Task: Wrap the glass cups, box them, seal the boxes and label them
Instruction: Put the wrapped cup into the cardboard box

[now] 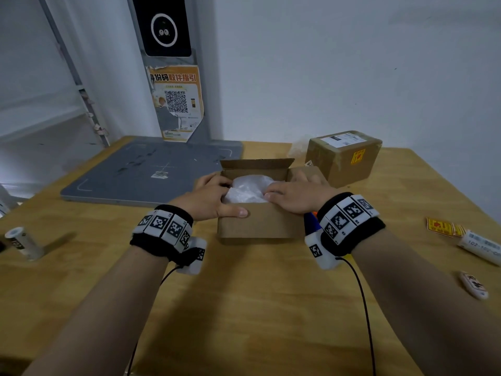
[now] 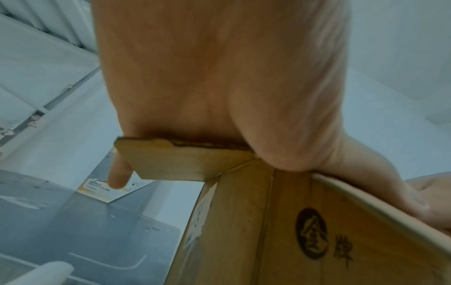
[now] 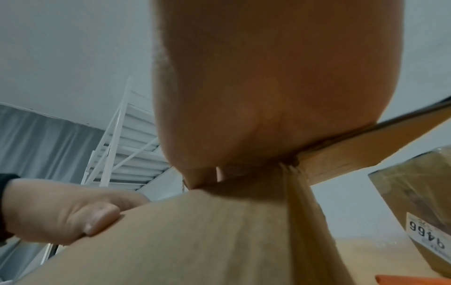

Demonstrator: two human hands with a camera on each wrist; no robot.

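Note:
An open brown cardboard box (image 1: 257,225) stands mid-table with a white wrapped bundle (image 1: 248,189) inside; the glass itself is hidden by the wrap. The back flap stands up. My left hand (image 1: 206,199) lies on the box's left flap (image 2: 183,162), thumb stretched along the front edge. My right hand (image 1: 295,198) lies on the right flap (image 3: 366,148), thumb at the front rim by the bundle. In the wrist views each palm (image 2: 219,77) (image 3: 268,77) presses flat onto its flap, above the box wall (image 2: 292,231) (image 3: 195,241). Neither hand grips anything.
A sealed, labelled box (image 1: 344,158) (image 3: 419,192) stands behind right. A grey mat (image 1: 151,172) lies at back left. A label roll (image 1: 24,242) is at left; yellow stickers (image 1: 442,226), another roll (image 1: 479,246) and a small white object (image 1: 474,284) at right.

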